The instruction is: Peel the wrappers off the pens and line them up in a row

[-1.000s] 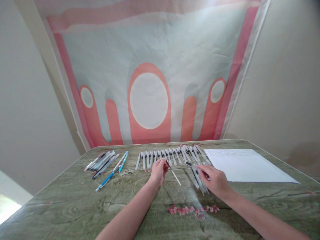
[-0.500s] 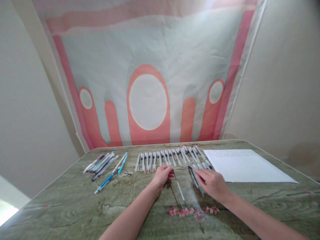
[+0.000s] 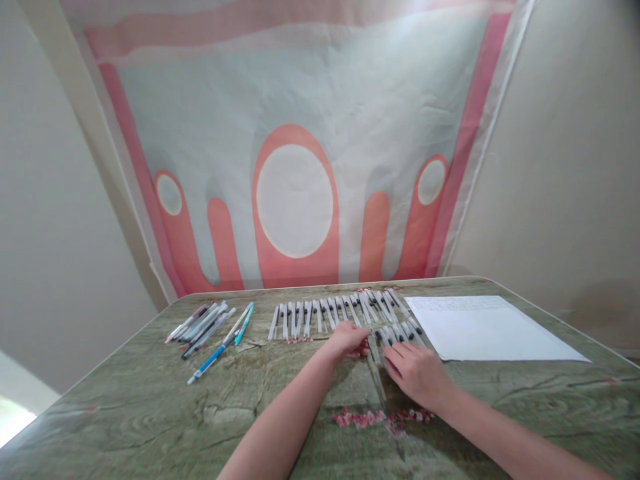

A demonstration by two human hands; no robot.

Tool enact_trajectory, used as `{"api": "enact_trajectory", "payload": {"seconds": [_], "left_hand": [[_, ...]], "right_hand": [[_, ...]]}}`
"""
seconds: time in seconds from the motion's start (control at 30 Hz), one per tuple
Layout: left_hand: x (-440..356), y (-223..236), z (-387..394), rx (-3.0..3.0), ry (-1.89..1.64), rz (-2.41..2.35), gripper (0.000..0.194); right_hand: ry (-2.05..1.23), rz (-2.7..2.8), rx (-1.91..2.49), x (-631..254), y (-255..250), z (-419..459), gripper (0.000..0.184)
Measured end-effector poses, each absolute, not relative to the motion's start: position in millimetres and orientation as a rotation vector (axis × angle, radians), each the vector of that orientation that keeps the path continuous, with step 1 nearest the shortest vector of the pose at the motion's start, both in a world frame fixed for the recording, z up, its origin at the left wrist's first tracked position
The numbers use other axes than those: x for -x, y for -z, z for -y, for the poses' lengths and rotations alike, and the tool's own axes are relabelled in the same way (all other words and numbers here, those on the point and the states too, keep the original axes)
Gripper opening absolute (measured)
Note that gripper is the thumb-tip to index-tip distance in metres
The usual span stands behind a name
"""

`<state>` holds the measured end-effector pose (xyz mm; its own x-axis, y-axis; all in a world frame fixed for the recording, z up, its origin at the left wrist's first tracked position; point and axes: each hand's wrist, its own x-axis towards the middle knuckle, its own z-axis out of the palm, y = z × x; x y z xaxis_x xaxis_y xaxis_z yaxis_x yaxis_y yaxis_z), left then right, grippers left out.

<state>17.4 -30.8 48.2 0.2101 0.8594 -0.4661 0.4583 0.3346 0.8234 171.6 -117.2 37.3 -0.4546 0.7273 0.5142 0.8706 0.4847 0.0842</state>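
Note:
My left hand (image 3: 353, 340) is closed, fingertips pinched at the upper end of a thin pen refill (image 3: 375, 367) that slants down toward me, slightly blurred. Just right of it, my right hand (image 3: 417, 373) rests with its fingers stretched over the lower part of a short row of clear pens with black parts (image 3: 397, 332). The fingers hide the lower ends of those pens. Behind both hands runs a longer row of similar clear barrels with black parts (image 3: 315, 317), side by side and crowded at its right end.
Assorted pens (image 3: 205, 323) lie heaped at the left. Beside them are a blue-and-white pen (image 3: 213, 361) and a light blue pen (image 3: 244, 325). A white sheet of paper (image 3: 500, 333) with faint writing lies at the right on the wood-patterned table (image 3: 150, 413).
My left hand has moved right with the refill, close to my right hand. My right hand has let go of the black end of a pen, its fingers now lying across the short row.

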Motion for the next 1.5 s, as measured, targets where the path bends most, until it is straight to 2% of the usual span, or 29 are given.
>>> {"api": "enact_trajectory", "payload": {"seconds": [0.33, 0.8, 1.33, 1.5], "left_hand": [[-33.4, -36.6, 19.2, -1.427, -0.361, -1.507, 0.024], [-28.6, -5.5, 11.2, -1.581, -0.488, -1.468, 0.033], [-20.3, -23.8, 21.7, -1.516, -0.455, -1.377, 0.038], [-18.6, -43.2, 34.2, -1.810, -0.330, -1.458, 0.039]], "right_hand": [[0.437, 2.366, 1.453, -166.8, -42.6, 122.5, 0.014], [0.463, 2.349, 1.425, -164.6, -40.6, 123.6, 0.019], [0.439, 2.299, 1.344, -169.1, -39.5, 120.1, 0.021], [0.435, 2.291, 1.314, -172.5, -39.0, 118.8, 0.021]]}}
